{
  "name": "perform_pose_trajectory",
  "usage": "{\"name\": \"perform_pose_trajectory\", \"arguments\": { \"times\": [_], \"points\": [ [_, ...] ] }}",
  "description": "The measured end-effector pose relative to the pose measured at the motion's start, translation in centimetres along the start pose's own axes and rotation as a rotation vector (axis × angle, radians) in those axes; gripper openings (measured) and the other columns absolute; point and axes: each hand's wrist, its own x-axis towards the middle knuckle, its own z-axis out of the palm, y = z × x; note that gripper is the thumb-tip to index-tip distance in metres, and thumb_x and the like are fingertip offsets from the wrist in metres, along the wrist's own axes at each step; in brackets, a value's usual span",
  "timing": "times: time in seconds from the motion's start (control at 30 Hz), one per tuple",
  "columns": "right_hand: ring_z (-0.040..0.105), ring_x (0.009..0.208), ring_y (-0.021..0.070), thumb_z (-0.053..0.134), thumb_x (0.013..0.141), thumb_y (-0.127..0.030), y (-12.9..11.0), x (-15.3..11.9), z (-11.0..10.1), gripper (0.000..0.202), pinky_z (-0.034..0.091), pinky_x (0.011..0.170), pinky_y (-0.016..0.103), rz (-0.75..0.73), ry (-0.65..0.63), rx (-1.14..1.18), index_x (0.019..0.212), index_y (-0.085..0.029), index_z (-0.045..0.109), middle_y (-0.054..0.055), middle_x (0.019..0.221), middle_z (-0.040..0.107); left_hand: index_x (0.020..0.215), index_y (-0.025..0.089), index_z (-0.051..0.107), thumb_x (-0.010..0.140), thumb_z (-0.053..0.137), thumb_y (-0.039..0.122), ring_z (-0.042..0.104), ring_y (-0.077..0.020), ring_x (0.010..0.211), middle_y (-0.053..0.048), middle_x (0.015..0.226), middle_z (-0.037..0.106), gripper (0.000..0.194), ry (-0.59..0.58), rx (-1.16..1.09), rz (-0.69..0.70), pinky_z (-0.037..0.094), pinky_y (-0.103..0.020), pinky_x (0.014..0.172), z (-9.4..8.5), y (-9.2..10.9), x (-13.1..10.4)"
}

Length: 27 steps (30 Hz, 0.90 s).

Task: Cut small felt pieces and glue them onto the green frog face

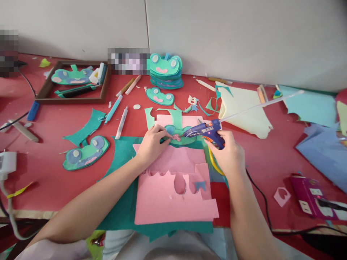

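Now:
Left hand (151, 144): fingers pinch pink piece (176, 137) onto frog face (179, 135), mid worktop (48, 180).
Right hand (229, 153): fingers wrapped round glue gun (206, 130), nozzle at the piece.
Tip: small dab, keep fingertips off the nozzle, press flat.

One glue gun (206, 131); one wooden tray (46, 94); one stack of frog faces (165, 71).

A red desk (249, 159) carries felt scraps throughout. A wooden tray (104, 90) sits at the far left, a stack of frog faces (165, 70) against the wall. One frog face (85, 153) lies at the left, markers (121, 122) just beyond it. Green felt (121, 155) lies under a pink sheet (173, 195) at the near edge. Cream felt (249, 115) and blue sheets (322, 151) lie right.
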Motion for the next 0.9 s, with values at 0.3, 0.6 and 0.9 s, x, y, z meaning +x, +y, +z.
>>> {"name": "perform_pose_trajectory", "arguments": {
  "times": [0.3,0.6,0.9],
  "points": [
    [0.064,0.072,0.0254,0.058,0.078,-0.052,-0.33,-0.02,-0.07,0.037,0.04,0.054,0.029,0.0,-0.004,-0.018,0.103,-0.023,0.055,0.009,0.088,0.07,0.084,0.021,0.068,0.08,0.061,0.015,0.055,-0.0164,0.087,-0.003,0.09,0.057,0.01,0.004,0.005,0.001,0.047,-0.033,0.08,-0.04,0.06,0.1],
    [0.064,0.074,0.0262,0.059,0.078,-0.048,-0.43,0.01,-0.17,0.035,0.041,0.056,0.03,0.012,-0.022,-0.027,0.103,-0.023,0.055,0.01,0.089,0.07,0.084,0.021,0.068,0.08,0.061,0.015,0.055,-0.0164,0.086,-0.003,0.09,0.057,0.01,0.007,0.014,0.006,0.047,-0.033,0.08,-0.06,0.07,0.0],
    [0.064,0.076,0.0262,0.056,0.08,-0.05,-0.43,-0.07,-0.18,0.035,0.042,0.057,0.031,0.003,-0.028,0.005,0.103,-0.023,0.054,0.01,0.091,0.07,0.084,0.021,0.068,0.08,0.061,0.015,0.056,-0.0165,0.087,-0.003,0.09,0.058,0.01,0.012,0.017,0.012,0.048,-0.032,0.08,-0.05,0.04,0.08]
  ]
}}
